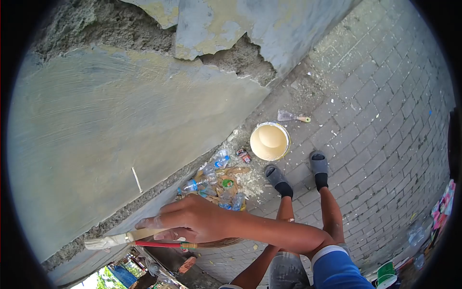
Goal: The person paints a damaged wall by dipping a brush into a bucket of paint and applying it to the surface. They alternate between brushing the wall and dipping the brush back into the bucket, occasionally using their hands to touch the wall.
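My right hand [197, 219] reaches across to the left, its fingers closed around the handle of a paintbrush [113, 240]. The brush's pale, paint-coated bristles point left, close to the lower edge of the plastered wall [110, 135]. Behind this hand and the brush lies a broom with a red handle [161, 244] and straw bristles; I cannot tell whether my fingers touch it. Part of what looks like my left arm [254, 269] shows at the bottom, but my left hand is hidden. A bucket [270, 141] with cream-coloured paint stands on the paving before my feet.
A scraper [293, 116] lies beyond the bucket. Plastic bottles [207, 179] and other litter gather along the wall's foot. Broken plaster [243, 60] exposes rough grey material. A thin white stick-like piece [137, 179] shows against the wall. At lower right sits a green-and-white container [386, 275].
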Action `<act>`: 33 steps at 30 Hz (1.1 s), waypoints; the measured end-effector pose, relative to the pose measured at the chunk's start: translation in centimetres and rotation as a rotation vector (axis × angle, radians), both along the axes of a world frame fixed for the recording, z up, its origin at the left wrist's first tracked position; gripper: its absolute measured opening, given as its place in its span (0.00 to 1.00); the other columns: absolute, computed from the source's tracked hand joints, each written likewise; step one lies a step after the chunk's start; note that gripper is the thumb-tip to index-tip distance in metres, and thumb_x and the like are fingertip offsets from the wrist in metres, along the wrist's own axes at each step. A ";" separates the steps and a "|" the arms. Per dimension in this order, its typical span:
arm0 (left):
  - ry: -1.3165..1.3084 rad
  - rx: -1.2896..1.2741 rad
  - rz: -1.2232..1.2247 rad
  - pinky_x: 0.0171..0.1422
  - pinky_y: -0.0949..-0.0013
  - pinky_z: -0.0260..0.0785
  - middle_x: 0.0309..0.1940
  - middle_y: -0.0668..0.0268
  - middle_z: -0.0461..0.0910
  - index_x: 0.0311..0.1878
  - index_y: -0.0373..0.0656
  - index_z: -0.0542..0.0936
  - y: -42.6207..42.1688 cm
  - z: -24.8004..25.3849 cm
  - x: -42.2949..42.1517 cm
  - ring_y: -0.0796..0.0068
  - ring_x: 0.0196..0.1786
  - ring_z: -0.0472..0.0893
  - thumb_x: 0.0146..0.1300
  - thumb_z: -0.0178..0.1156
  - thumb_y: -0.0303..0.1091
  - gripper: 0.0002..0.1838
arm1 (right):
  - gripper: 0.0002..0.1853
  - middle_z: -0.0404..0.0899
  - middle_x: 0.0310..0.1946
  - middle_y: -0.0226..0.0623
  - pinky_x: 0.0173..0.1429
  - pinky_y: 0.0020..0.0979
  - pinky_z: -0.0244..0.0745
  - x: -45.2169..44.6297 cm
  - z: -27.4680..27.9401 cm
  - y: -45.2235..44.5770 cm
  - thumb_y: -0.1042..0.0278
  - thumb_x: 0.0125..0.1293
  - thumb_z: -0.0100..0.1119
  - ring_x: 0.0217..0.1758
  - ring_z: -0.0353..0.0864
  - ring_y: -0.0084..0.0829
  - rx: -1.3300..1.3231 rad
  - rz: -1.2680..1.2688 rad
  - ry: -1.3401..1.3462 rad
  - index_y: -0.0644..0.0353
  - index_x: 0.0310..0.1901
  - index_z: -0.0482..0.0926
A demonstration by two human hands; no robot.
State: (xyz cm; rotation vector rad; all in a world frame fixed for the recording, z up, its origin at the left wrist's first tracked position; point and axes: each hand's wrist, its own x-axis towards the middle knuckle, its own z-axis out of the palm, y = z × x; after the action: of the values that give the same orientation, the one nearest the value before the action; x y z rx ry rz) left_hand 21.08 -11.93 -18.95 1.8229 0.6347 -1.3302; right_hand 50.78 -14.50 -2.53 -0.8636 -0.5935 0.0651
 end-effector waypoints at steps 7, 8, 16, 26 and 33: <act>-0.358 0.046 -0.301 0.55 0.57 0.70 0.50 0.51 0.77 0.56 0.42 0.74 1.3 -4.2 -4.7 0.53 0.51 0.79 0.66 0.60 0.47 0.22 | 0.20 0.84 0.44 0.41 0.43 0.25 0.74 -9.4 -9.1 -1.8 0.76 0.65 0.61 0.41 0.82 0.27 -0.022 -0.042 0.483 0.59 0.59 0.77; -0.278 0.059 -0.269 0.55 0.57 0.70 0.50 0.50 0.77 0.56 0.41 0.74 1.4 -4.1 -4.9 0.54 0.51 0.79 0.66 0.60 0.46 0.22 | 0.21 0.83 0.49 0.38 0.50 0.22 0.74 -10.3 -10.6 -2.6 0.78 0.67 0.59 0.47 0.81 0.22 0.008 0.009 0.594 0.59 0.61 0.76; -0.395 -0.163 0.626 0.58 0.67 0.72 0.49 0.61 0.79 0.57 0.39 0.71 2.4 -4.8 1.5 0.71 0.52 0.80 0.67 0.61 0.33 0.19 | 0.20 0.74 0.31 0.20 0.32 0.17 0.61 -8.8 -20.6 -8.4 0.71 0.72 0.55 0.30 0.67 0.11 -0.194 -0.175 1.016 0.64 0.63 0.73; -0.544 0.068 1.274 0.58 0.61 0.66 0.47 0.65 0.76 0.58 0.44 0.67 4.2 -20.4 15.2 0.73 0.55 0.74 0.66 0.57 0.30 0.18 | 0.13 0.70 0.24 0.22 0.25 0.20 0.55 -2.0 -32.2 -8.1 0.67 0.74 0.49 0.21 0.61 0.13 -0.429 -0.190 1.000 0.63 0.52 0.78; -0.761 0.007 1.323 0.72 0.62 0.51 0.62 0.61 0.67 0.62 0.43 0.64 9.0 -26.6 23.6 0.69 0.65 0.66 0.62 0.58 0.31 0.25 | 0.07 0.67 0.25 0.27 0.18 0.27 0.54 3.5 -41.2 -9.4 0.73 0.72 0.40 0.18 0.61 0.19 -0.395 0.039 1.354 0.58 0.46 0.70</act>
State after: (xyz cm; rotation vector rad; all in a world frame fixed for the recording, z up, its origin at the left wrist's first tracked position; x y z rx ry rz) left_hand 44.63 -2.95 -45.57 1.2361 1.0733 0.2302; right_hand 54.26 -23.89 -43.74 -0.9719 0.6993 0.7554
